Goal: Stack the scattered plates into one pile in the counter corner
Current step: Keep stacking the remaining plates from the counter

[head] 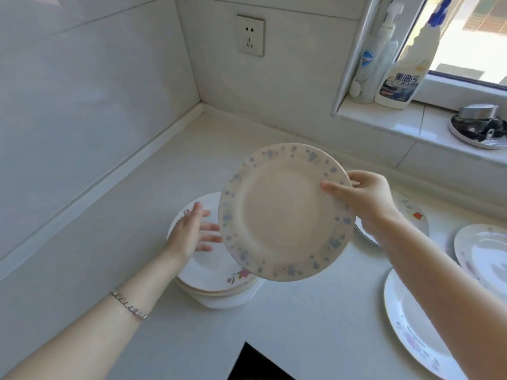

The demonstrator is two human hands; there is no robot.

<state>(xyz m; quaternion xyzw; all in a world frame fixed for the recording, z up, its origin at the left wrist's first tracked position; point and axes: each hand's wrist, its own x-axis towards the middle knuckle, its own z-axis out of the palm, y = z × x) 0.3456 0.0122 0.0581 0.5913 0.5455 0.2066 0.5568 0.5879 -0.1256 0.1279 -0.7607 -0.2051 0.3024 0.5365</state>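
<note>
Blue-flowered plate (285, 212), tilted, pinched at its rim by right hand (365, 198) above pile of plates (216, 272) on counter (301, 325); left hand (189, 231) spread empty, possibly touching pile.

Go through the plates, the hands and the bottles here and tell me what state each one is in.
Blue-flowered plate: lifted, tilted, held by its rim.
Right hand: gripping that rim.
Left hand: open, over the pile.
Plate pile: stacked on the counter.
Three loose plates: lying flat, unstacked.
Spray bottle: upright on the sill.
</note>
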